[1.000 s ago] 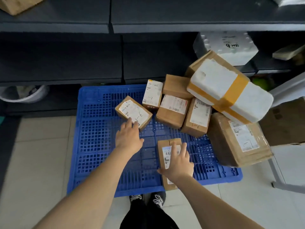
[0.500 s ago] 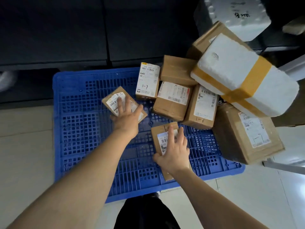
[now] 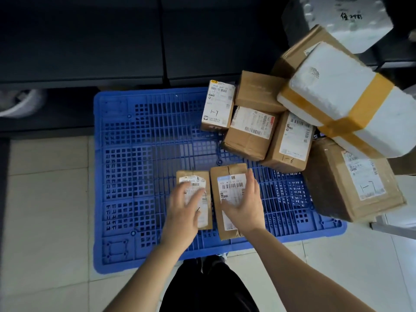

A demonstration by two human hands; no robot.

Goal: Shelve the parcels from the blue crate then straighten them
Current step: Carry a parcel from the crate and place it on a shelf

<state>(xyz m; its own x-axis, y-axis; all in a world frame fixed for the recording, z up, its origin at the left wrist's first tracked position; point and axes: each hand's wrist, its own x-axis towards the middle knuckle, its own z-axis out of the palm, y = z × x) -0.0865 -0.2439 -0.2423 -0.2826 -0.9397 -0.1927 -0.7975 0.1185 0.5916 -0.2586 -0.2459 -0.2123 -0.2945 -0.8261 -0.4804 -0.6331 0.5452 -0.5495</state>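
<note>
A flat blue crate lies on the tiled floor below dark shelves. Two brown parcels lie side by side at its front. My left hand presses on the small labelled parcel. My right hand cups the right side of the longer taped parcel. Piled at the crate's right back are a white-labelled box, several brown parcels, a large brown box and a white foam box bound with yellow tape.
Another white foam box sits on the lower shelf at the upper right. A white tub shows under the shelf at the far left. Pale floor tiles surround the crate. My dark trousers and shoes are at the bottom.
My left hand has slid the small parcel from the crate's middle down to the front, beside the longer parcel. My right hand stayed on the longer parcel. The view tilted further down.
</note>
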